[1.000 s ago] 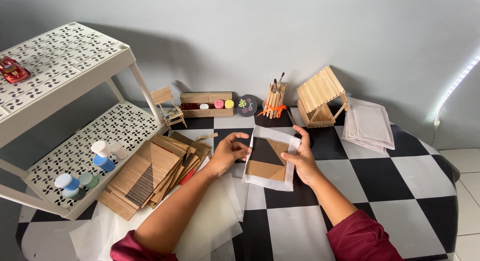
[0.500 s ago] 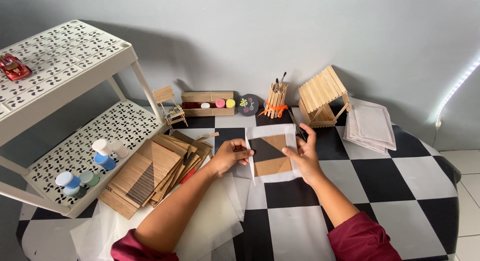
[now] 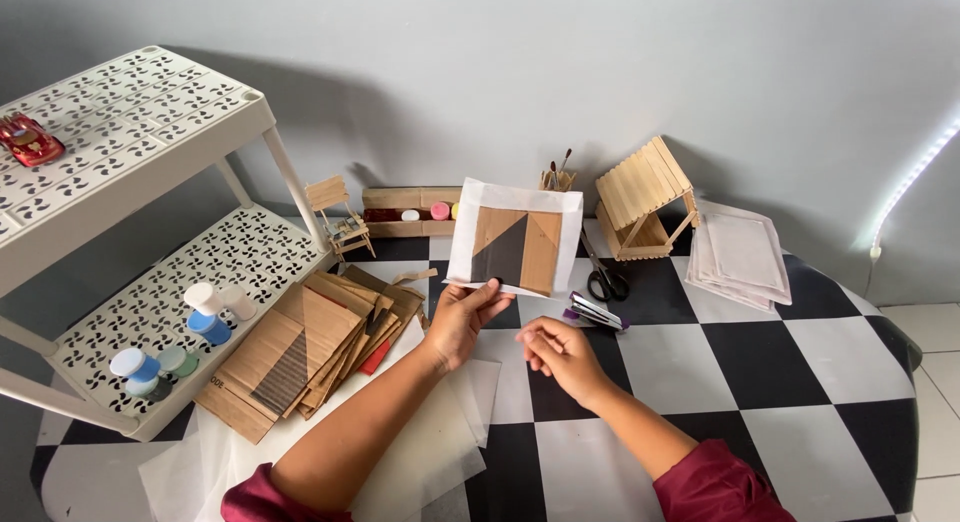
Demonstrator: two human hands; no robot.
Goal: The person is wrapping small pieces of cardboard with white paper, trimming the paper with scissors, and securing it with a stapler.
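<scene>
My left hand (image 3: 462,320) holds up a square wooden panel (image 3: 514,244) wrapped in white translucent paper, gripping its lower edge. The panel is light brown with a dark triangular section and is lifted upright above the black-and-white checkered table (image 3: 760,382). Below it and to the right, my right hand (image 3: 556,350) hovers with fingers loosely curled and holds nothing. A small purple and silver stapler (image 3: 597,311) lies just past my right hand's fingertips.
A stack of cardboard and wooden panels (image 3: 300,347) lies at left on white paper sheets (image 3: 430,452). A white perforated shelf rack (image 3: 130,192) holds small paint pots (image 3: 205,317) and a red toy car (image 3: 30,139). Behind stand scissors (image 3: 603,279), a stick house (image 3: 645,197), a stick chair (image 3: 340,218), and stacked white trays (image 3: 738,257).
The wrapped panel has been raised from the table to an upright position in my left hand. My right hand has let go of it and dropped toward the table.
</scene>
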